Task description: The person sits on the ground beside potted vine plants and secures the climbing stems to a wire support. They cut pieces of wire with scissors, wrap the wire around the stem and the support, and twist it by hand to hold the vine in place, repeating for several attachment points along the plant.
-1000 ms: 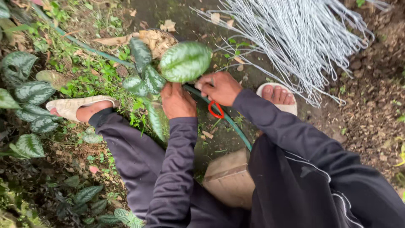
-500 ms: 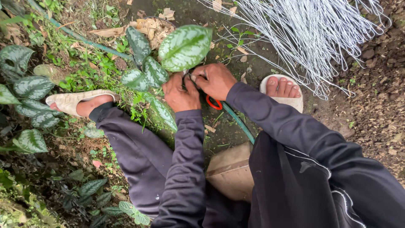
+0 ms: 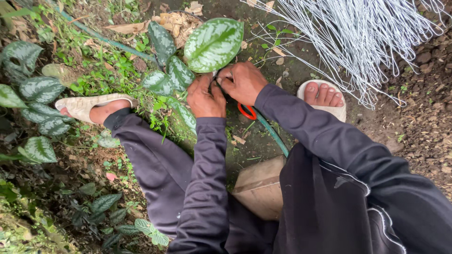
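Left hand [image 3: 205, 96]: I pinch the vine stem [image 3: 217, 79], centre frame.
Right hand [image 3: 242, 81]: closed on the same stem.
Handling: soft, snappable; I hold below the big leaf [image 3: 213, 44].

Large leaf [image 3: 214, 44]: green, mottled with silver-white, darker green along the midrib. Neighbouring leaves [image 3: 169, 70]: the same variegation is noted. Scissor handle [image 3: 246, 112]: orange-red. Hose [image 3: 273, 134]: green. Wire bundle [image 3: 358, 33]: white. Sleeves [image 3: 207, 178]: dark purple-grey. Sandals [image 3: 89, 104]: pale cream.
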Action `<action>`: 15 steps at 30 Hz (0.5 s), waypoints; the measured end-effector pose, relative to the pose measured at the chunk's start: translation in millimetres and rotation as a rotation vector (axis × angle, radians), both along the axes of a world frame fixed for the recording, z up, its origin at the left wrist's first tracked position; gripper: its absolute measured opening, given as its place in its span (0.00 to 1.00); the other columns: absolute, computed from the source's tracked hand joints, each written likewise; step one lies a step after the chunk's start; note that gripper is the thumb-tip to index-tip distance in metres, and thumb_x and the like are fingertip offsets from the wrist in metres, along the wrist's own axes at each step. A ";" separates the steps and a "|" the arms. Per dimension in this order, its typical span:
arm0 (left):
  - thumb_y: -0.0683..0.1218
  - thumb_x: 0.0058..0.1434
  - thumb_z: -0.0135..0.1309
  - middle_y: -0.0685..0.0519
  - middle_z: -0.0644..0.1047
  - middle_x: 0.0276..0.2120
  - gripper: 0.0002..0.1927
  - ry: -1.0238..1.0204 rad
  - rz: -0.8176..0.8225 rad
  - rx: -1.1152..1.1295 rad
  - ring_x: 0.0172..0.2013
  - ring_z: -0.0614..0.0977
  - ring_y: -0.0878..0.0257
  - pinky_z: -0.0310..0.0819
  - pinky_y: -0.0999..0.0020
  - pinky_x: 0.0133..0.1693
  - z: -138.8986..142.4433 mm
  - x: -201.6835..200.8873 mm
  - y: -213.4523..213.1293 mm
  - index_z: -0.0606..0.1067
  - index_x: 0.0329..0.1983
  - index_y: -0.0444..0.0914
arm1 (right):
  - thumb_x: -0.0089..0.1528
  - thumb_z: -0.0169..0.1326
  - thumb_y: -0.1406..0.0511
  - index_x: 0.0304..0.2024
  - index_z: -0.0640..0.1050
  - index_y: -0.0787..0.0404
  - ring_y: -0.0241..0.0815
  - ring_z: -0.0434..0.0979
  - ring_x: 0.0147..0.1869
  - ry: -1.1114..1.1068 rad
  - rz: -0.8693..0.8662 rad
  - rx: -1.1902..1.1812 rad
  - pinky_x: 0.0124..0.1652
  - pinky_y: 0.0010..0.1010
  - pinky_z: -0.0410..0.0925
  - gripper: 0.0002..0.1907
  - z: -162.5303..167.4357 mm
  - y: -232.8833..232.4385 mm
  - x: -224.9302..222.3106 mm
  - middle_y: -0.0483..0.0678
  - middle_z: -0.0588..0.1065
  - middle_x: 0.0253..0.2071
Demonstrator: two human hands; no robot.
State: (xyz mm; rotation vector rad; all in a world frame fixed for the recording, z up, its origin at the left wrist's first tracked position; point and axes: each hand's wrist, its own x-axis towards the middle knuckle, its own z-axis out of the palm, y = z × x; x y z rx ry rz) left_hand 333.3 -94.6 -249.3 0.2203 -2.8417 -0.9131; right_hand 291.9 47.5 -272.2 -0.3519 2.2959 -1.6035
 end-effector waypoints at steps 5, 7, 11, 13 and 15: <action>0.35 0.57 0.53 0.40 0.80 0.39 0.15 0.036 -0.023 0.008 0.41 0.82 0.42 0.76 0.54 0.48 4.9 2.2 -3.8 0.80 0.47 0.35 | 0.60 0.54 0.64 0.31 0.80 0.63 0.52 0.77 0.27 -0.184 0.068 -0.019 0.30 0.42 0.71 0.09 1.0 -0.8 -8.7 0.57 0.77 0.27; 0.35 0.56 0.53 0.40 0.80 0.38 0.15 0.054 -0.020 -0.002 0.41 0.81 0.42 0.76 0.53 0.48 2.4 2.2 -3.6 0.81 0.47 0.35 | 0.61 0.52 0.61 0.33 0.81 0.59 0.42 0.81 0.24 -0.521 0.073 -0.115 0.25 0.37 0.75 0.10 -5.0 3.3 -12.1 0.49 0.80 0.27; 0.35 0.57 0.54 0.39 0.80 0.39 0.14 0.077 -0.062 -0.037 0.42 0.81 0.40 0.75 0.52 0.48 -6.8 2.6 0.5 0.81 0.46 0.34 | 0.63 0.59 0.59 0.43 0.81 0.60 0.38 0.80 0.27 -1.060 0.022 -0.754 0.28 0.33 0.76 0.12 -16.4 9.8 -7.9 0.50 0.79 0.31; 0.36 0.59 0.53 0.39 0.80 0.40 0.13 0.076 -0.058 0.003 0.42 0.82 0.41 0.76 0.53 0.49 -9.5 3.7 2.5 0.80 0.46 0.34 | 0.63 0.59 0.58 0.45 0.78 0.60 0.40 0.79 0.26 -1.136 -0.024 -0.794 0.26 0.33 0.75 0.14 -17.0 11.6 -7.0 0.50 0.78 0.30; 0.36 0.60 0.52 0.40 0.80 0.39 0.12 0.057 -0.018 0.066 0.41 0.83 0.44 0.77 0.53 0.48 -9.5 5.1 2.4 0.80 0.45 0.34 | 0.61 0.58 0.56 0.44 0.78 0.59 0.38 0.78 0.24 -1.094 -0.025 -0.696 0.21 0.32 0.71 0.15 -13.2 12.8 -1.9 0.49 0.77 0.28</action>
